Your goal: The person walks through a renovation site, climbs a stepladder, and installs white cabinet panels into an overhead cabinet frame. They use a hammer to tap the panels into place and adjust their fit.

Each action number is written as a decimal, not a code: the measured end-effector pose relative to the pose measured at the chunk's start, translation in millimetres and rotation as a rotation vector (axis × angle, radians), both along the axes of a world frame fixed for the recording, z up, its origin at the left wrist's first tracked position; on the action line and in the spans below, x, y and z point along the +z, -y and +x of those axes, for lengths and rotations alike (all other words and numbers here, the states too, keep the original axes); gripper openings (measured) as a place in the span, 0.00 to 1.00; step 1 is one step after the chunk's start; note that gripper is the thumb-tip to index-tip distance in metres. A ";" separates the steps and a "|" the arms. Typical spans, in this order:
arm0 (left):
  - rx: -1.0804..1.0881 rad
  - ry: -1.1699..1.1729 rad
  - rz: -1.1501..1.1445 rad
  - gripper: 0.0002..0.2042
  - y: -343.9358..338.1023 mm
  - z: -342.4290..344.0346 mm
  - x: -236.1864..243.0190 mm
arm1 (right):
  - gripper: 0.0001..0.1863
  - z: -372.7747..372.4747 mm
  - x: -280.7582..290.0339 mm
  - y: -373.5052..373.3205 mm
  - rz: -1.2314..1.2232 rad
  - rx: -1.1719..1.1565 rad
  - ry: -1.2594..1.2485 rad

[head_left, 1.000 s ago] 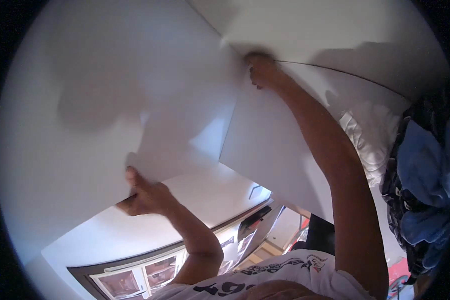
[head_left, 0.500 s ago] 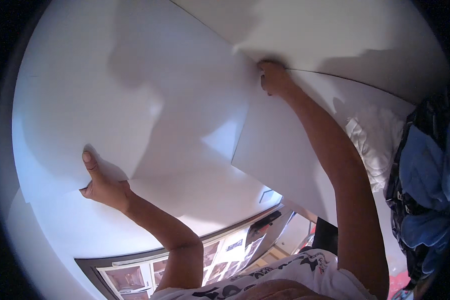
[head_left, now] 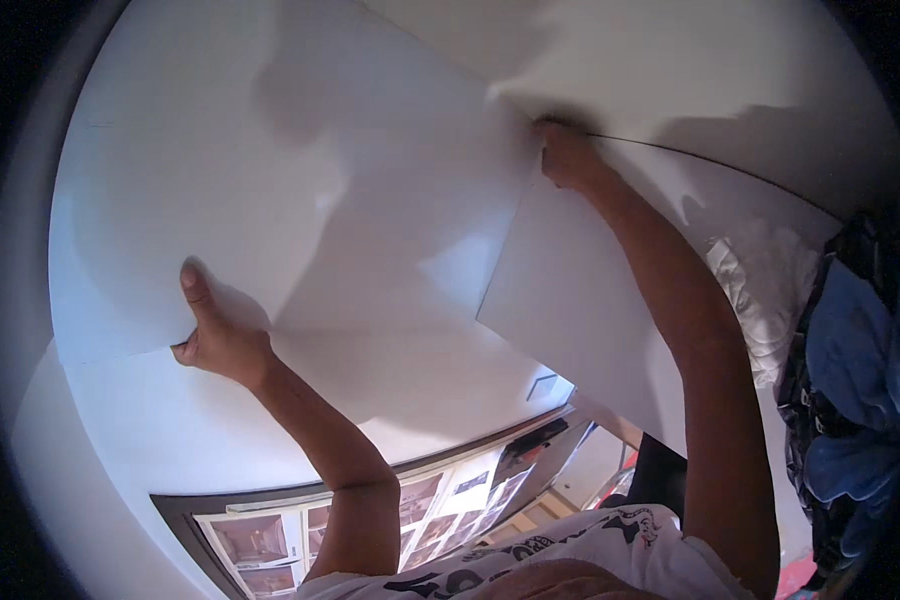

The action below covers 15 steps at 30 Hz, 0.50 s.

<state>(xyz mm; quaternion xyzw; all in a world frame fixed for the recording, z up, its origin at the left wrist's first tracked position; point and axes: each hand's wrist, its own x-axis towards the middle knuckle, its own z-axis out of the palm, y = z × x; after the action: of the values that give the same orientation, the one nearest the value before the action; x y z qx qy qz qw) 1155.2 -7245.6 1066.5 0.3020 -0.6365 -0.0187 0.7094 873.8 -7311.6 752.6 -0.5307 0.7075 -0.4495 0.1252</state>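
My left hand [head_left: 215, 325] grips the lower edge of a large white panel [head_left: 150, 180] at the left, thumb against its face and fingers curled behind the edge. My right hand [head_left: 565, 155] is higher, its fingers curled at the top edge of a second white board [head_left: 590, 280], in the corner where it meets the left panel and the pale upper surface [head_left: 710, 60]. Its fingertips are partly hidden. Shadows of my arms and body fall across both panels.
A crumpled white cloth [head_left: 760, 300] and a dark bundle with blue fabric [head_left: 850, 360] are at the right. At the bottom, a dark-framed area with sheets of pictures [head_left: 370, 510], a black item [head_left: 660, 470] and pale wooden pieces [head_left: 520, 515] show beyond the panels.
My left hand and the left panel's edge have moved left and up. My right hand appears a little farther right. The left panel's outer edge has come into view.
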 end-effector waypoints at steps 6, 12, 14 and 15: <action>-0.077 0.066 -0.072 0.15 -3.6 -8.3 5.3 | 0.17 0.9 20.2 -14.0 -0.015 -0.007 -0.036; -0.132 0.074 -0.007 0.14 -1.0 -5.3 5.9 | 0.14 -9.3 47.0 -5.8 -0.335 -0.190 -0.108; -0.029 0.076 0.078 0.15 8.5 10.5 5.0 | 0.14 -5.1 58.9 -5.1 -0.556 -0.191 0.041; -0.066 0.074 0.028 0.15 5.0 5.1 3.6 | 0.14 -9.0 70.4 -5.9 -0.546 -0.136 0.145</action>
<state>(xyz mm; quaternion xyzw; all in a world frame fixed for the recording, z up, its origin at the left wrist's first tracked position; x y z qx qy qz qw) 1160.2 -7250.7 1070.1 0.2911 -0.6717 -0.0399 0.6801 864.9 -7305.7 823.0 -0.4626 0.5836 -0.6674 -0.0021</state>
